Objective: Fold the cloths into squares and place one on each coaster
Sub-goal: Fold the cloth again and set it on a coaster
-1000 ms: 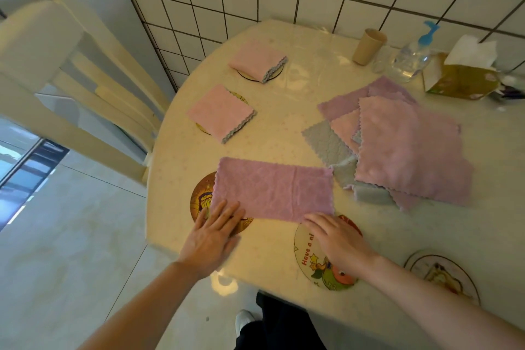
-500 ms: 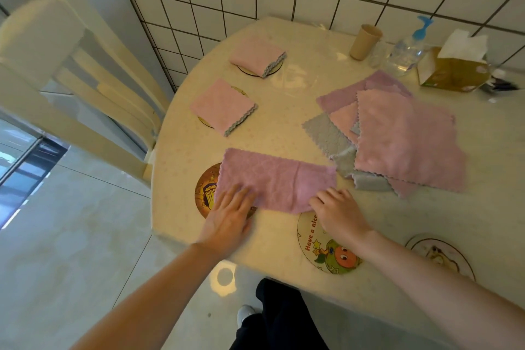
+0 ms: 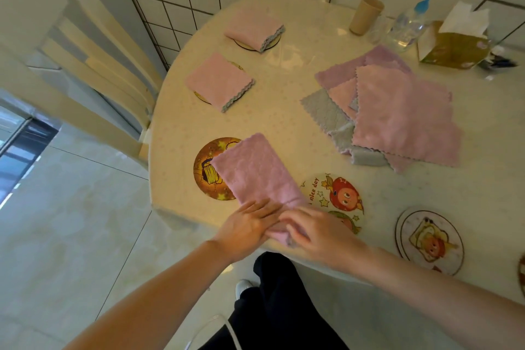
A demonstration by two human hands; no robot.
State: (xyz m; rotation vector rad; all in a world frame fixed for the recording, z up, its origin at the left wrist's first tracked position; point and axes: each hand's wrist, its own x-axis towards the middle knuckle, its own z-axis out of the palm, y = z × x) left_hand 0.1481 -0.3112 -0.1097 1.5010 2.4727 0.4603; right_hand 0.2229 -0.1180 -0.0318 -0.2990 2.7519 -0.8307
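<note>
A mauve cloth (image 3: 255,170), folded to a long strip, lies on the table with its long side pointing away from me. It overlaps the brown coaster (image 3: 206,172) and touches the "nice day" coaster (image 3: 342,199). My left hand (image 3: 247,229) and my right hand (image 3: 319,231) meet at the strip's near end and both pinch it at the table's front edge. Two folded pink cloths (image 3: 218,81) (image 3: 254,27) each sit on a coaster at the far left. Several unfolded cloths (image 3: 397,111) are piled at the right.
A bare picture coaster (image 3: 429,241) lies at the near right and part of another (image 3: 522,273) shows at the frame edge. A paper cup (image 3: 365,14), pump bottle (image 3: 409,23) and tissue box (image 3: 451,45) stand by the tiled wall. A chair (image 3: 85,51) stands left.
The cloth strip lay crosswise under both hands; it has swung round to point away from me. Both hands have come together at its near end.
</note>
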